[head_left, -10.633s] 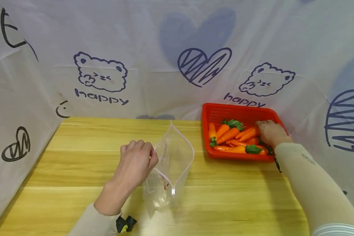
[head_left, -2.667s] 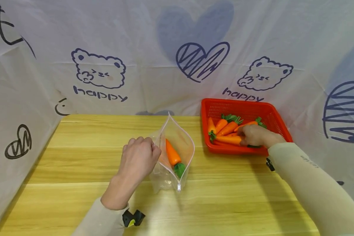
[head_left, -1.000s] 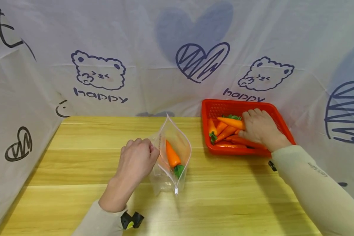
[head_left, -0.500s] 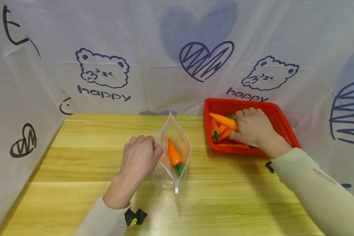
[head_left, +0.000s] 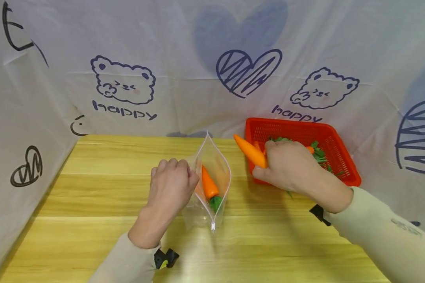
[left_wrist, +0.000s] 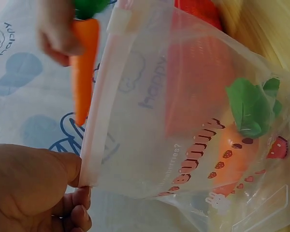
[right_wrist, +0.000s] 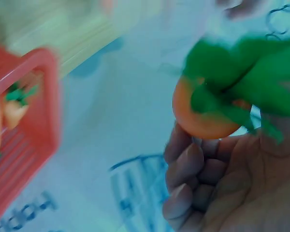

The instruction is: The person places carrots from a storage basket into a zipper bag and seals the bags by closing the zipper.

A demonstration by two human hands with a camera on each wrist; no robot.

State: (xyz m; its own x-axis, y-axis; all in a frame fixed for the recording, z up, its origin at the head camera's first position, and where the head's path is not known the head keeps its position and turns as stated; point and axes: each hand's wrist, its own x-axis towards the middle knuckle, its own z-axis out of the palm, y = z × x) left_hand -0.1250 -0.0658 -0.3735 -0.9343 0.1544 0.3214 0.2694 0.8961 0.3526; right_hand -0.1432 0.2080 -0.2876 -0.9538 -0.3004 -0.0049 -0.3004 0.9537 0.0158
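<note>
A clear zip bag (head_left: 212, 184) stands open on the wooden table, with one orange toy carrot (head_left: 208, 184) inside it. My left hand (head_left: 171, 188) pinches the bag's left rim (left_wrist: 94, 154) and holds the mouth open. My right hand (head_left: 285, 167) grips a second carrot (head_left: 249, 151) by its green top, tip pointing up and left, between the bag and the red basket (head_left: 334, 157). In the left wrist view this carrot (left_wrist: 84, 63) hangs just outside the bag's rim. The right wrist view shows its leafy end (right_wrist: 232, 92) in my fingers.
The red basket sits at the back right against the printed cloth wall (head_left: 184, 78) and holds more carrots with green tops (head_left: 318, 155). Cloth walls close off the left, back and right. Bare wooden table (head_left: 92, 188) lies left of the bag and in front of it.
My right hand has lifted a carrot out of the basket and carried it left toward the bag's mouth. The left hand keeps its pinch on the rim.
</note>
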